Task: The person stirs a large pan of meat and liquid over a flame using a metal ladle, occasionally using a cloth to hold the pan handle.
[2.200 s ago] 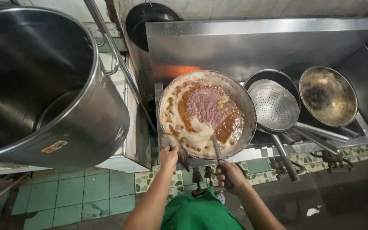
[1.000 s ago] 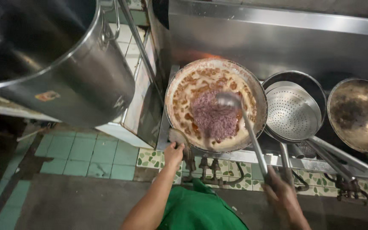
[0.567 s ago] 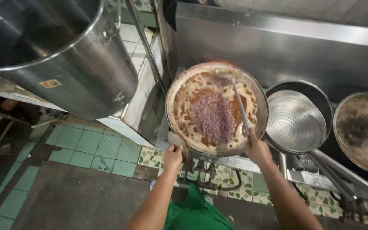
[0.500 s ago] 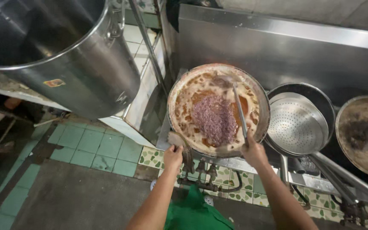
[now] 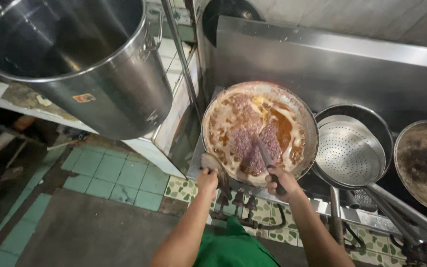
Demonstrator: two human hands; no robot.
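Your left hand [image 5: 207,179] grips the near rim of the wok [image 5: 212,129] through a folded cloth [image 5: 214,165], while your right hand [image 5: 281,182] closes around the ladle [image 5: 264,157], its bowl buried in the purplish mince [image 5: 253,141]. A perforated strainer [image 5: 349,151] rests just right; a steel stockpot [image 5: 82,64] stands left.

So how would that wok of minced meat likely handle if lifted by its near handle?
Probably heavy and front-loaded: the wok is wide and the left hand grips only its near edge. The brown liquid around the minced meat would likely slosh if tilted. Its rounded shape suggests it may rock.
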